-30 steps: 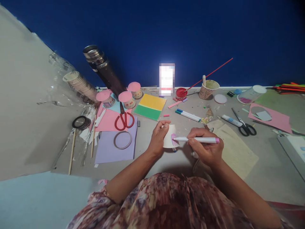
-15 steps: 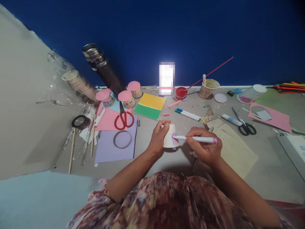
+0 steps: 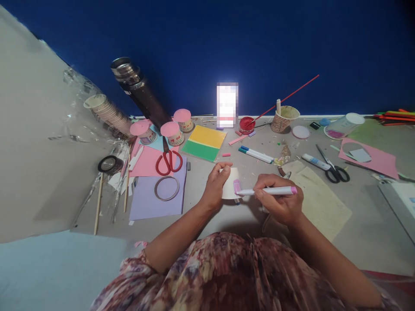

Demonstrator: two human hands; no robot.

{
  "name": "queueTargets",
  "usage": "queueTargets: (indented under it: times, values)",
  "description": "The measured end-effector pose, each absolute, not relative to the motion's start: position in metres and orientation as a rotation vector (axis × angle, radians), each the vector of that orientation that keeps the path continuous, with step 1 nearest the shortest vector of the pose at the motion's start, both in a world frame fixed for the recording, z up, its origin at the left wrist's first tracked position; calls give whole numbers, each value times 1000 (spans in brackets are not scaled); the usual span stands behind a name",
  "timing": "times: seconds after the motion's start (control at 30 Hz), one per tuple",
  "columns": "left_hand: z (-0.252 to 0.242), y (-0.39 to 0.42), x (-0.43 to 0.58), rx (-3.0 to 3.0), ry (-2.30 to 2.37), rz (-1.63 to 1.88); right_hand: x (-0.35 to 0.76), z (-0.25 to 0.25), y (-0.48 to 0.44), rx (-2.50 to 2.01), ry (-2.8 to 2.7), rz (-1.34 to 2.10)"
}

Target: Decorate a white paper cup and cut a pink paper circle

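My left hand [image 3: 216, 186] is closed around a white paper cup [image 3: 229, 188], which stands with its wide rim toward me. A pink-purple coloured patch [image 3: 236, 186] shows on the cup's right side. My right hand [image 3: 281, 199] grips a white felt-tip marker [image 3: 275, 190] with a pink end. The marker's tip touches the lower part of the patch, near the rim. Beyond the cup lie two capped markers [image 3: 256, 154], and a small pink piece [image 3: 226, 154] sits to their left.
At left are red-handled scissors [image 3: 169, 162], a tape ring [image 3: 166, 188] on purple paper [image 3: 139, 207], cups topped with pink discs [image 3: 170, 129] and a tall dark flask [image 3: 145, 101]. Black-handled scissors [image 3: 337, 173], a glue stick [image 3: 315, 162] and beige cloth [image 3: 320, 203] lie at right.
The marker tip has moved down the cup toward its rim, with my right hand shifting slightly right. The coloured patch looks a little fuller. My left hand keeps its hold on the cup.
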State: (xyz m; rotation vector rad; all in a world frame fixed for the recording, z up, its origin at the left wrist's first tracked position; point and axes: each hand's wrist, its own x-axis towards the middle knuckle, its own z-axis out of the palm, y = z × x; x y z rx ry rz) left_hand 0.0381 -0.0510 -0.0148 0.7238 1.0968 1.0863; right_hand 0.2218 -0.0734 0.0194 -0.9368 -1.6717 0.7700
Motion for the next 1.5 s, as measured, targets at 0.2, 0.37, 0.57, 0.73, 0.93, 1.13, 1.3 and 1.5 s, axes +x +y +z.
queueTargets:
  times: [0.2,0.37,0.57,0.73,0.93,1.13,1.3,1.5]
  values:
    - [-14,-51,39,723,1096,1092,223,20,-73,-971,-1685,794]
    - [-15,-52,39,724,1094,1083,223,20,-73,-961,-1677,814]
    - [-15,-52,40,718,1089,1075,222,21,-73,-953,-1704,816]
    - [-14,-51,41,703,1083,1078,222,21,-73,-969,-1689,845]
    - [-13,-53,40,703,1034,1060,222,15,-73,-1023,-1581,727]
    - [-13,-53,40,716,1040,1068,222,16,-73,-946,-1636,789]
    - [-14,-53,40,720,1040,1067,222,19,-73,-962,-1623,749]
    - [-14,-53,39,734,1047,1060,222,22,-74,-934,-1670,831]
